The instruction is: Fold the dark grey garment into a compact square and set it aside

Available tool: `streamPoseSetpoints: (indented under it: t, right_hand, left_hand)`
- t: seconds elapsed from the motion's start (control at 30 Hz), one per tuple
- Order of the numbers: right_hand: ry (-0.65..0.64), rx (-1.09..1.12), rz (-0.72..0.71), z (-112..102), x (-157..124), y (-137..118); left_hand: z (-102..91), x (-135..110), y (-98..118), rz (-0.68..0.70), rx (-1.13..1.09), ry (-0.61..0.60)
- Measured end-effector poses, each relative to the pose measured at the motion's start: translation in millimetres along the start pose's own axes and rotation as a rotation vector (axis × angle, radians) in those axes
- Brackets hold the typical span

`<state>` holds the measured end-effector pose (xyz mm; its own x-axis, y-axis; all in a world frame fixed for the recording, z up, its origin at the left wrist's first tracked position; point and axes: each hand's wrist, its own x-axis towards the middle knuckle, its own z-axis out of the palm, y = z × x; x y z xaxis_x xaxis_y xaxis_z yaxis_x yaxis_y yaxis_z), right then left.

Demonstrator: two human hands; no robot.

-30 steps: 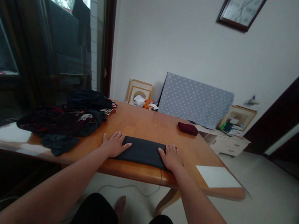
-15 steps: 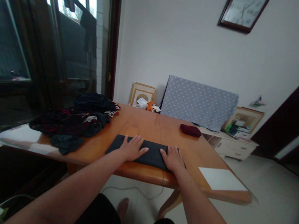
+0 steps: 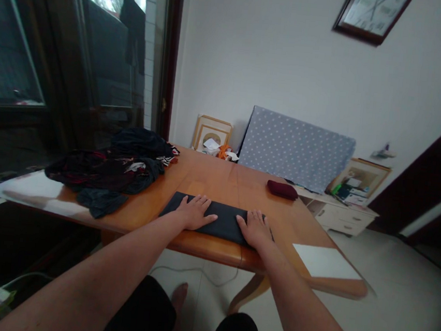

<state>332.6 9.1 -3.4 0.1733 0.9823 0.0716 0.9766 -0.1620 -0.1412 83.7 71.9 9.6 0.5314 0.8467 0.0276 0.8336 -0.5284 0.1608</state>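
Note:
A dark, flat rectangle that looks like folded cloth [image 3: 227,222] lies along the front edge of the wooden table [image 3: 207,177]. My left hand [image 3: 195,213] rests palm down on its left part, fingers spread and thumb pointing right. On its right end lies my right hand [image 3: 255,228], also flat with the fingers stretched out. Neither hand grips anything. Parts of the dark piece are hidden beneath both hands.
A heap of dark clothes [image 3: 103,172] covers the table's left side. A maroon folded item [image 3: 281,189] sits near the right edge, and a white sheet [image 3: 326,262] lies at the front right corner. Behind stand a dotted grey cloth cover [image 3: 296,149] and a white cabinet [image 3: 342,217].
The view has shifted slightly, so the wall clock sits higher and further right. Both hands stay flat on the dark cloth, with little visible movement over it.

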Motion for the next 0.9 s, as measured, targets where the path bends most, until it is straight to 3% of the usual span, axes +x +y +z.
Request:
streamPoseSetpoints:
  t: [0.17,0.3,0.47,0.7,0.8,0.9]
  right_hand:
    - [-0.022,0.066,-0.226,-1.0,-26.7,-37.7]
    - [-0.053,0.051,-0.234,4.7,-38.9,-51.6]
    - [-0.046,0.057,-0.218,6.4,-37.3,-50.1]
    - [-0.037,0.105,-0.232,2.9,-36.1,-49.2]
    - [-0.081,0.153,-0.238,-3.7,-35.6,-38.6]
    - [0.002,0.172,-0.153,-5.9,-37.8,-17.7]
  left_hand:
    - [0.4,2.7,-3.2,0.015,-0.03,-0.004]
    - [-5.0,3.9,-5.4,0.011,-0.049,-0.047]
    - [-6.8,4.6,0.1,0.014,-0.021,-0.038]
    - [10.6,2.5,6.5,0.076,0.005,0.054]
    - [11.7,1.9,5.5,0.072,0.006,0.059]
    - [11.3,2.0,5.1,0.075,0.005,0.07]
